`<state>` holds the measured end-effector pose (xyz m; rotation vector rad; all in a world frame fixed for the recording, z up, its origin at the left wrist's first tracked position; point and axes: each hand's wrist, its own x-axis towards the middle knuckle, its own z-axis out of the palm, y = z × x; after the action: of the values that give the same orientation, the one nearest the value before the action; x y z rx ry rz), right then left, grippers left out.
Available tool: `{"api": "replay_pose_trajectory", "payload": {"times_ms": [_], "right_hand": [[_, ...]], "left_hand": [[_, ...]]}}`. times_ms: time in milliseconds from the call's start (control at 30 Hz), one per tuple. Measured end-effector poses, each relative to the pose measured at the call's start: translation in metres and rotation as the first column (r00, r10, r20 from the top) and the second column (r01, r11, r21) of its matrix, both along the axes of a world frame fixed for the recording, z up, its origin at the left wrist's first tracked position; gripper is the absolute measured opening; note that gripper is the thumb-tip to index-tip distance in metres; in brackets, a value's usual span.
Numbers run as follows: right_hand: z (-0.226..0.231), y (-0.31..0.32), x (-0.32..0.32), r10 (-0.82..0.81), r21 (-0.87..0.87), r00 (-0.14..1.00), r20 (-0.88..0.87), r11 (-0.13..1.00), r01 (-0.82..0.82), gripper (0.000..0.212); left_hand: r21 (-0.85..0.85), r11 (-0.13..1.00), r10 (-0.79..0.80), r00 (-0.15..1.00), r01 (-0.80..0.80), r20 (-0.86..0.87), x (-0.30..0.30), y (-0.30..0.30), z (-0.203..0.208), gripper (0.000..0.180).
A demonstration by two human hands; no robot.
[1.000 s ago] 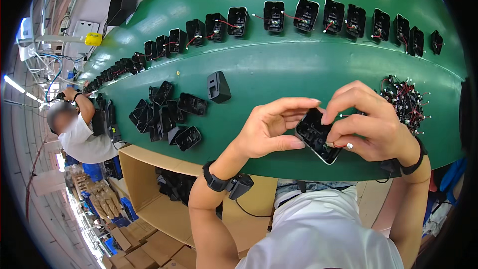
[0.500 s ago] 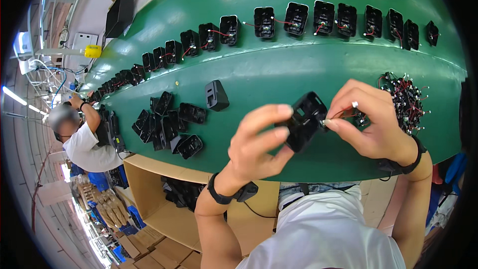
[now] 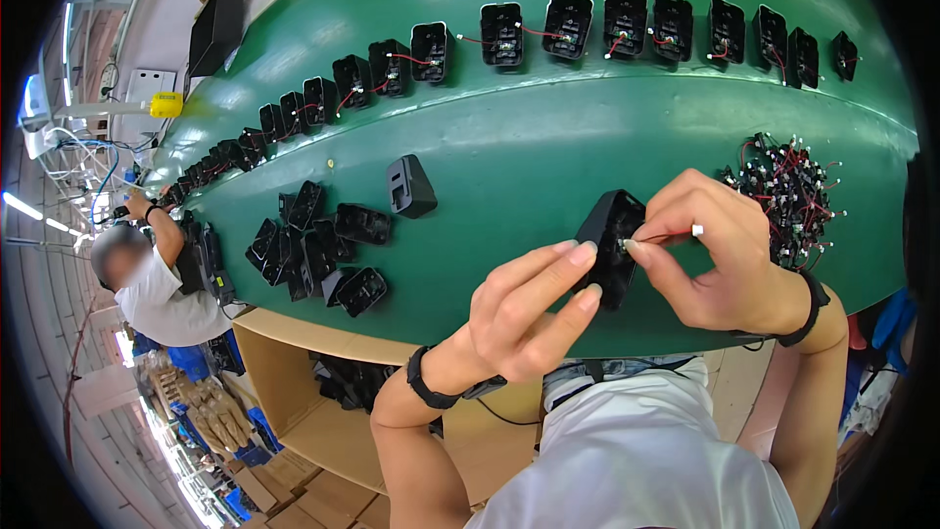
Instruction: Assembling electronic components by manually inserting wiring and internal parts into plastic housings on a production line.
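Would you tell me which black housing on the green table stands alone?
The black housing between the far row and the near-left pile; nothing touches it.

The long green table (image 3: 548, 167) is the landmark. Along its far edge sits a row of black plastic housings with red wires (image 3: 587, 24). On its left part lies a pile of black plastic shells (image 3: 318, 245). One black plastic block (image 3: 409, 186) stands just right of that pile. On its right end lies a heap of small wired parts (image 3: 788, 191). Above its near edge, the left hand (image 3: 524, 318) and the right hand (image 3: 715, 255) hold a black plastic case (image 3: 609, 245) between them.
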<state>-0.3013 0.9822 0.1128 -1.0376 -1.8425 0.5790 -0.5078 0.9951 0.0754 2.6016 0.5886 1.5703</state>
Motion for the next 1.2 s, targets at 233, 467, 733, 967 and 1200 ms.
{"api": "replay_pose_trajectory", "payload": {"times_ms": [233, 467, 733, 967, 1200], "right_hand": [[0.001, -0.003, 0.001, -0.045, 0.088, 0.998, 0.031, 0.995, 0.043, 0.021], [-0.009, -0.003, -0.003, -0.053, 0.035, 0.999, 0.004, 0.998, 0.053, 0.022], [-0.008, -0.003, 0.000, -0.091, 0.014, 0.996, -0.007, 0.996, 0.091, 0.024], [-0.016, -0.001, -0.002, -0.045, 0.054, 0.999, -0.005, 0.997, 0.045, 0.025], [-0.016, 0.000, -0.002, -0.032, 0.030, 0.999, -0.018, 0.999, 0.033, 0.021]], "left_hand": [[-0.056, 0.998, -0.020, 0.999, 0.019, -0.027, -0.001, -0.002, 0.001, 0.029], [-0.006, 1.000, -0.029, 0.997, 0.029, -0.073, 0.003, -0.005, 0.003, 0.030], [0.016, 0.999, 0.029, 0.999, -0.028, -0.029, 0.004, -0.005, -0.001, 0.029], [-0.016, 1.000, -0.024, 0.995, 0.022, -0.099, 0.003, -0.007, 0.002, 0.035], [-0.207, 0.974, -0.096, 0.995, 0.097, 0.012, 0.000, -0.003, 0.001, 0.053]]}}
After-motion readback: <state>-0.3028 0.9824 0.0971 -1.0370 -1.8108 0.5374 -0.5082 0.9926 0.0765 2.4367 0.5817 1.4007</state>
